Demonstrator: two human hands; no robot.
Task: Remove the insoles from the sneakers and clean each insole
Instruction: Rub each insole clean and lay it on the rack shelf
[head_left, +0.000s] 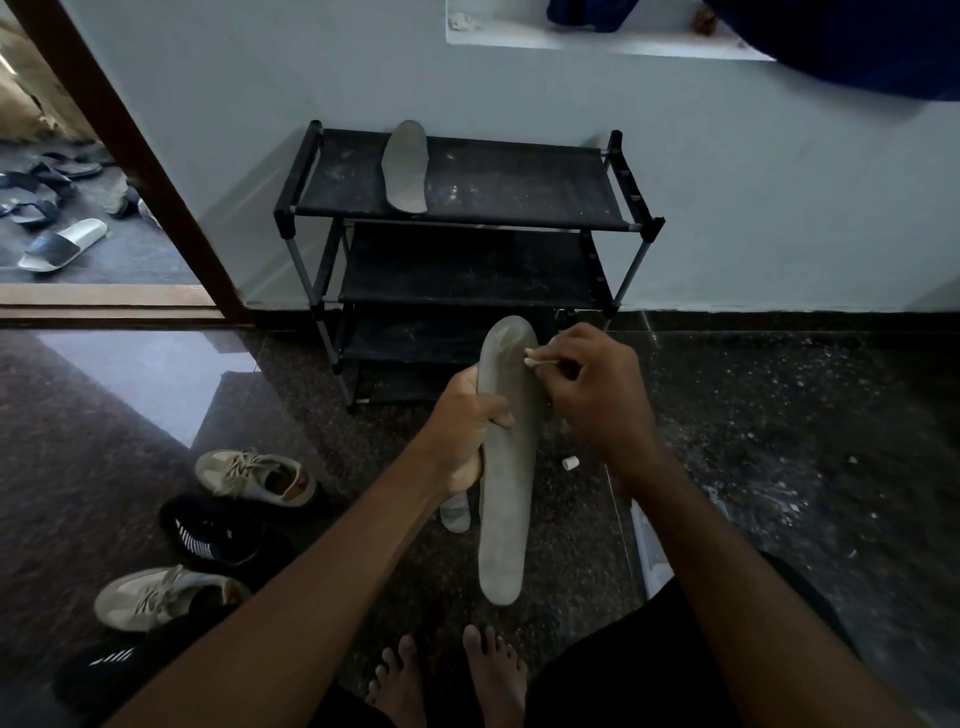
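Note:
My left hand (467, 431) grips a long grey insole (506, 499) around its middle and holds it upright over the floor. My right hand (592, 389) pinches a small whitish brush or swab (535, 359) whose tip touches the insole's upper edge. A second grey insole (405, 166) lies on the top shelf of the black shoe rack (519, 218). Two beige sneakers (254, 475) (161, 595) stand on the floor at the left, with a black sneaker (218, 530) between them and another black sneaker (109, 670) at the bottom left.
A small white cap (570, 462) lies on the dark speckled floor beside my right wrist. A grey object (456, 512) sits behind the insole. An open doorway at the left shows several sandals (62, 244). My bare feet (447, 675) are at the bottom.

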